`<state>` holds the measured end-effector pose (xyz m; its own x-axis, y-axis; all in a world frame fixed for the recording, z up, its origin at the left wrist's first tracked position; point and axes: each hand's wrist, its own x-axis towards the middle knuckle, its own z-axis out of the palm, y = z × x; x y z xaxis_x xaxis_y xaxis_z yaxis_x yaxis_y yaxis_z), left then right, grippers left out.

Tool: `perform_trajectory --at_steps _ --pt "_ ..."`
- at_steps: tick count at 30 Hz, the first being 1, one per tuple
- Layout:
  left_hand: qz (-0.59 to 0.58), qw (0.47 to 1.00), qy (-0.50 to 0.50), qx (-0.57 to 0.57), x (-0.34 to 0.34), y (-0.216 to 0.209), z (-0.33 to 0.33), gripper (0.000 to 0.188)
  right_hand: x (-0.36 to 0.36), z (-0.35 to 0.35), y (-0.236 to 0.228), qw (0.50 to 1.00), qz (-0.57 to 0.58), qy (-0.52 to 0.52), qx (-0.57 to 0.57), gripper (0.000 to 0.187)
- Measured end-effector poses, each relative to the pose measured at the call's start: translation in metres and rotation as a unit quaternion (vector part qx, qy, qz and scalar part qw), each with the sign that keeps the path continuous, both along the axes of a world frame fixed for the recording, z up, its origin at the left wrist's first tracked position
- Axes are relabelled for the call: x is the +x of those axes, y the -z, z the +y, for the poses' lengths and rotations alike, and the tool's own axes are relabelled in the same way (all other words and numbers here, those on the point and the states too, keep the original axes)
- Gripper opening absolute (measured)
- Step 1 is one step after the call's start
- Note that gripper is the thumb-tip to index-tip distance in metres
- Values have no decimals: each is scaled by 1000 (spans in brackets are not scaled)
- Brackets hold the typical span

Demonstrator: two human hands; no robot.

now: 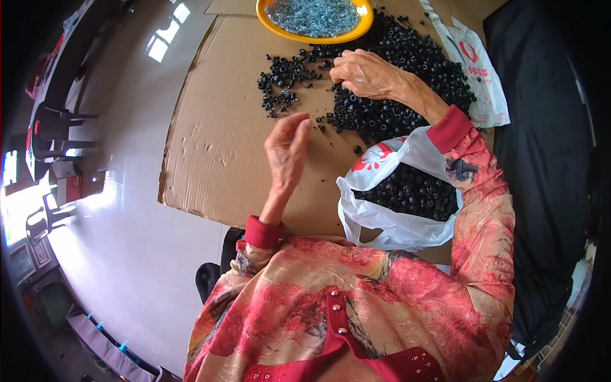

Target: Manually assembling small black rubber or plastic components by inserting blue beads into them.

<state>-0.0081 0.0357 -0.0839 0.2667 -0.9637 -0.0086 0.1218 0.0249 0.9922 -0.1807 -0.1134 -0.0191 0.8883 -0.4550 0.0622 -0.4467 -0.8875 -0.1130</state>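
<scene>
A large heap of small black beads (401, 54) is spread over a flat sheet of brown cardboard (216, 127). Over the heap's left part is my right hand (366, 73), its fingers curled in; whatever they may hold is hidden. My left hand (287, 153) hovers above the cardboard, just below a smaller cluster of black beads (283, 79). Its thumb and fingers are pressed together, and I cannot make out anything between them. Close to my body, under my right forearm, a white plastic bag (398, 235) gapes wide with more black beads (414, 194) inside.
A yellow bowl (264, 22) of clear bluish bits (312, 16) stands at the far edge. At the far right lies a flattened white bag (487, 95) with red print, beside a long black cover (538, 146). Pale floor (121, 165) and dark chairs (57, 130) show on the left.
</scene>
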Motion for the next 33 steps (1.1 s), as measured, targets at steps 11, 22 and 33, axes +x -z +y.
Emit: perform_trajectory --at_steps 11,22,33 --pt "-326 928 44 -177 -29 22 -12 23 1 5 9 999 -12 14 30 5" --pt "-290 927 123 -204 -41 16 -16 22 -10 -1 28 1000 -2 -3 -9 4" --pt "-269 939 85 -197 -40 18 -18 20 -8 4 32 998 -59 -2 -15 7"
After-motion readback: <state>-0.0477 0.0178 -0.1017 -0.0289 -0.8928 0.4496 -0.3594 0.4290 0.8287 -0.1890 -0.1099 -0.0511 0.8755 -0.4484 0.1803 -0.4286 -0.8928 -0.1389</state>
